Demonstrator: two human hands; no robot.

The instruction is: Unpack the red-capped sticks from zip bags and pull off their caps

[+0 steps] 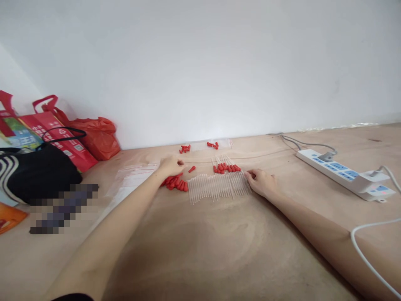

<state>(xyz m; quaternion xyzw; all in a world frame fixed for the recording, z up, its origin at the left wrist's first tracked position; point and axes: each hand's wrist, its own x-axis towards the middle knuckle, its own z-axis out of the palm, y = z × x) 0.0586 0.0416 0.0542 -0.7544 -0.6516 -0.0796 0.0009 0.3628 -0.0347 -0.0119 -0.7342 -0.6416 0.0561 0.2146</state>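
Observation:
Clear dropper tubes [216, 187] lie side by side in a long row on the wooden table. At the row's right end is my right hand [262, 182], its fingers curled and the tips touching the last tubes; whether one is pinched I cannot make out. My left hand [171, 166] is closed above a pile of red rubber bulbs [175, 182], and what its fingers hold, if anything, is hidden. A single red bulb [192, 169] lies just right of that hand. Behind the row rest several droppers fitted with red bulbs [226, 168].
Near the wall, more red bulbs [213, 145] lie on a clear plastic bag [224, 143]. Clear zip bags [134, 175] are under my left forearm. A white power strip [341, 171] with cables stands at right. Shopping bags [59, 133] and a black bag [40, 173] crowd the left.

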